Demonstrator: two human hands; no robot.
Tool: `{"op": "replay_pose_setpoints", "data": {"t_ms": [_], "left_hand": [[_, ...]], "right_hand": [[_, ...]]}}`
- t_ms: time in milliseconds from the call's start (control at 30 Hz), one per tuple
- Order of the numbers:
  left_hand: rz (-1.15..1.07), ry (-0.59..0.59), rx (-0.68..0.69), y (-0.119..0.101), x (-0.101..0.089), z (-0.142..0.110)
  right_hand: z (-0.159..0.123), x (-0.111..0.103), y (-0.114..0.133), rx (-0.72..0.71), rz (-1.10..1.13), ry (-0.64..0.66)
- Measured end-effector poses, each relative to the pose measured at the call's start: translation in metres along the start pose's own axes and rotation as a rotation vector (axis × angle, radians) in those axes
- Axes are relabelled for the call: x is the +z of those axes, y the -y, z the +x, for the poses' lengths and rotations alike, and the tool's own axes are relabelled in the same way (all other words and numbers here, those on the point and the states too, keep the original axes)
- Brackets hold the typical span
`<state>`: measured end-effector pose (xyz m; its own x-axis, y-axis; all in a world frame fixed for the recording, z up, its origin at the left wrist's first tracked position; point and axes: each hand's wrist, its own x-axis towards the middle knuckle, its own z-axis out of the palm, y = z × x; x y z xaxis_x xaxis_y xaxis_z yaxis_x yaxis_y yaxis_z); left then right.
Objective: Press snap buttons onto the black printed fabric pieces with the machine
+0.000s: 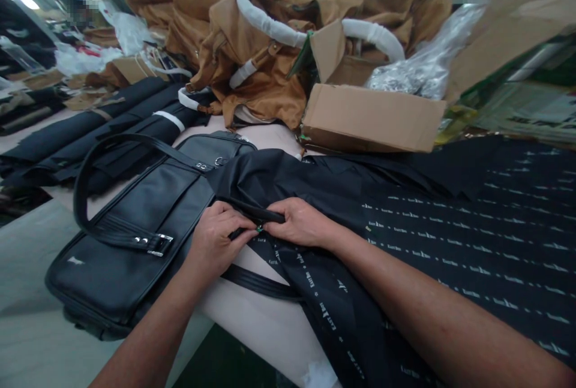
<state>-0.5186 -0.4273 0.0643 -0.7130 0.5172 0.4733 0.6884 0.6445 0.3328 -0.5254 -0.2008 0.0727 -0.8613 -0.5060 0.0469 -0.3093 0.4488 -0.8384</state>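
Observation:
A black leather handbag lies on the table with one handle looped up at its left side. Black lining fabric, printed with white lettering, spreads from the bag's right end. My left hand pinches a fold of this lining at the bag's edge. Close beside it, my right hand grips the same gathered fold between thumb and fingers. Between the two thumbs shows a tiny green spot, too small to name. The second handle passes beneath the lining below my hands.
Brown leather bags with white-wrapped handles are heaped at the back. An open cardboard box holding a clear plastic bag stands behind the lining. Rolled dark material lies at the left. The table's front edge is below my hands.

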Motion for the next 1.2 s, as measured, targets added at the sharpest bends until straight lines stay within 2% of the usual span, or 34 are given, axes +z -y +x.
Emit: {"op": "replay_pose_setpoints", "data": {"t_ms": [300,633,1033,1200], "left_hand": [[0.073,-0.004,0.062,-0.006,0.000,0.002],[0.169,0.045,0.081,-0.013,-0.004,0.002],[0.293,0.025,0.133,-0.016,-0.001,0.000],[0.294,0.004,0.139,-0.018,-0.001,-0.001]], "right_hand": [[0.002,0.003,-0.003,-0.007,-0.043,-0.034],[0.001,0.001,-0.003,0.009,0.009,0.018],[0.001,0.001,-0.001,0.022,0.050,0.042],[0.000,0.001,0.001,0.038,0.035,0.007]]}}
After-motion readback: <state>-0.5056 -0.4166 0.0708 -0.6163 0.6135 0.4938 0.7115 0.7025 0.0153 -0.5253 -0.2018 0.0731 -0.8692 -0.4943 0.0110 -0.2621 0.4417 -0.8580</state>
